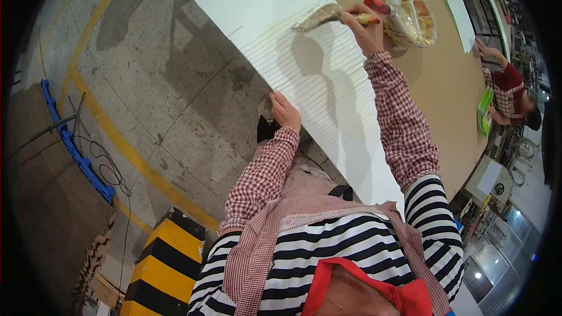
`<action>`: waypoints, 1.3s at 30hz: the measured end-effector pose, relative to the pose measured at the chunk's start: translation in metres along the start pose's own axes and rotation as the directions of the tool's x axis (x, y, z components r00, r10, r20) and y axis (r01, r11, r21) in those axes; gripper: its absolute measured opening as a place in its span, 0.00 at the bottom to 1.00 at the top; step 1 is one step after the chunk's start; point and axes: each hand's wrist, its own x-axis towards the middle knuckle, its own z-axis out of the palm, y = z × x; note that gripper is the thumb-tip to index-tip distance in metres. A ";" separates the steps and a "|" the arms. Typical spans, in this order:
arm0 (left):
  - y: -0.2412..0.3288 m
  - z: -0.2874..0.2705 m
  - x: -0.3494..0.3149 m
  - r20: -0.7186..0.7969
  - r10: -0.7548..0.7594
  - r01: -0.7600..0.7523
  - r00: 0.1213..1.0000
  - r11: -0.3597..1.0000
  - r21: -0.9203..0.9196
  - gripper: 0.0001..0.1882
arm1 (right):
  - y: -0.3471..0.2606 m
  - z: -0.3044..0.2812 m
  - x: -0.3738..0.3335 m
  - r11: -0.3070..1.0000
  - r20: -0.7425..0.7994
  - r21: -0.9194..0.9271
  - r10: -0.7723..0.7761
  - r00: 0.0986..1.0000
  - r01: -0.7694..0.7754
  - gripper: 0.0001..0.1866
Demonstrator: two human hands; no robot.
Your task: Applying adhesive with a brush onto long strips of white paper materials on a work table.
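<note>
My right hand is closed around the handle of a wide paste brush, whose pale bristles rest on a spread of overlapped white sheets. The sheets' edges make a row of close parallel lines with a wet shine. At the near left edge of the spread, my left hand has its fingers curled onto the sheets' border. Just right of my right hand stands a plastic-lined tub with yellowish paste inside. A red handle sticks out over its rim.
The brown tabletop runs under the sheets. Across it, at the right, another person is beside bright green sheets. A yellow-and-black striped block stands at lower left, with cables on the floor near a blue rail.
</note>
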 end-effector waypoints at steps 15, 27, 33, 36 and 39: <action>0.006 -0.006 -0.003 0.051 -0.092 0.091 0.994 0.996 0.012 0.35 | -0.036 0.013 -0.056 0.996 -0.064 -0.030 -0.089 0.994 0.087 0.10; -0.040 0.001 -0.010 -0.011 -0.008 0.008 1.000 1.000 0.025 0.32 | -0.023 0.019 -0.103 0.963 0.075 -0.191 -0.180 0.981 0.191 0.06; -0.035 -0.004 -0.005 0.011 -0.046 0.045 0.999 0.994 0.095 0.29 | -0.005 0.043 -0.119 0.933 0.132 -0.157 -0.306 0.943 0.324 0.05; -0.035 -0.010 -0.005 -0.007 -0.039 0.039 0.999 0.994 0.100 0.31 | -0.008 0.018 -0.167 0.924 0.239 -0.233 -0.248 0.939 0.304 0.05; -0.035 -0.009 -0.006 -0.066 0.001 0.001 0.998 0.999 0.034 0.31 | -0.022 0.004 -0.186 0.912 0.292 -0.253 -0.246 0.924 0.323 0.05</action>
